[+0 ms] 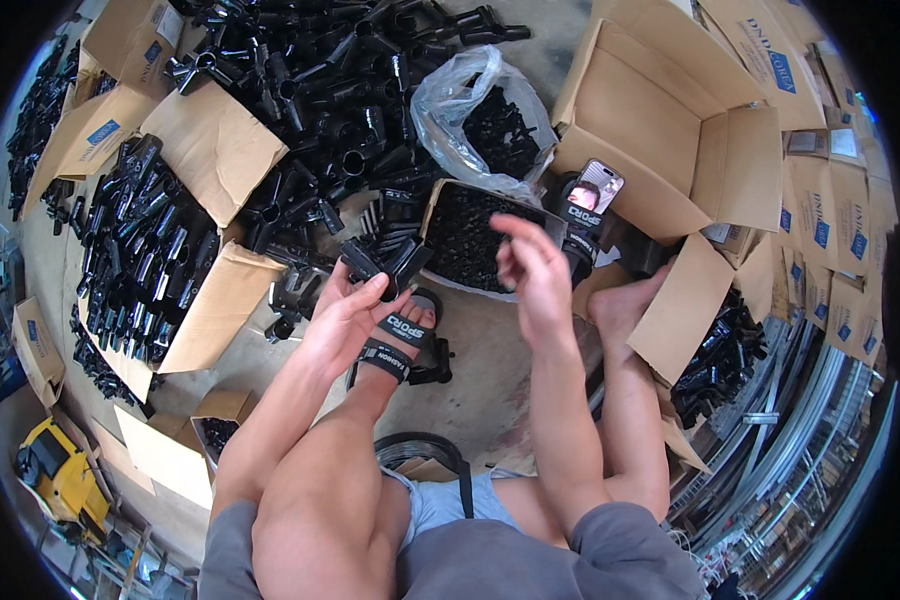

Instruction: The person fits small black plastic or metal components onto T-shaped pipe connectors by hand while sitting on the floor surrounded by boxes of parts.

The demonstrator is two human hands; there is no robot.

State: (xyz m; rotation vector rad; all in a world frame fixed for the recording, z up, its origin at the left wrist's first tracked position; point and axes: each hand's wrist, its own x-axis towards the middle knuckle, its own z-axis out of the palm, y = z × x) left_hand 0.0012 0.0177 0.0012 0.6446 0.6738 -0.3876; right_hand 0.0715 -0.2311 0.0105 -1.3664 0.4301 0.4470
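My left hand (342, 318) is closed around a black branched tube fitting (388, 268), its short arms pointing up and outward. My right hand (535, 268) is raised above a box of small black parts (465, 228). Its index finger is stretched out, the other fingers are partly curled, and nothing shows in it; the fingertips are slightly blurred. Behind that box stands a clear plastic bag (440, 105) holding more small black pieces.
A large heap of black fittings (310, 90) covers the far floor. At left, a cardboard box (225, 310) is filled with fittings. An open carton (660, 90) stands at far right, with a lit phone (598, 185) by it. Metal tubes (810, 430) lie at right.
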